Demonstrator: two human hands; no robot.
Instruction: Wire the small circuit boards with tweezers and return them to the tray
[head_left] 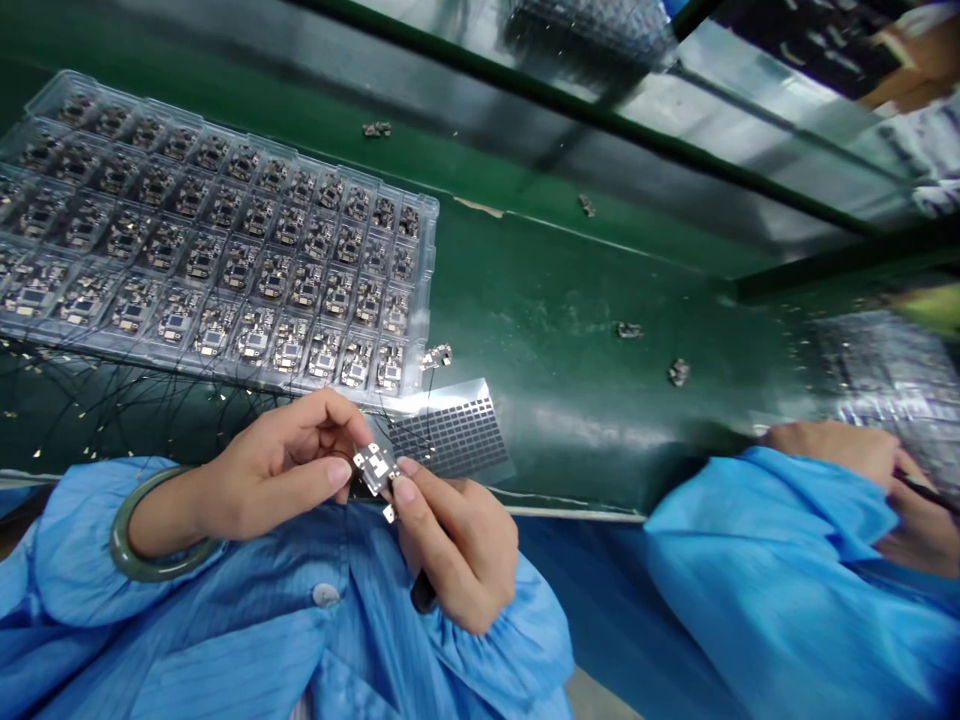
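Observation:
A small circuit board (377, 468) with pale metal pads is held up in front of my body, near the table's front edge. My right hand (461, 545) pinches its right side between thumb and fingers. A black rounded handle end (424, 592) sticks out below that palm; the rest of it is hidden. My left hand (274, 475) has its fingers curled at the board's left side, the index fingertip touching the upper corner and the thumb close by. A small metal-tipped piece (389, 513) shows just under the board. Behind lies a sheet of dark rectangular stickers (454, 435).
A clear plastic tray (433, 235) with rows of circuit boards fills the left, thin black wires (150, 385) along its front. One loose board (437, 356) lies at its corner; several more lie across the green table (525, 300). On the right, a co-worker's hand (832, 450) is near.

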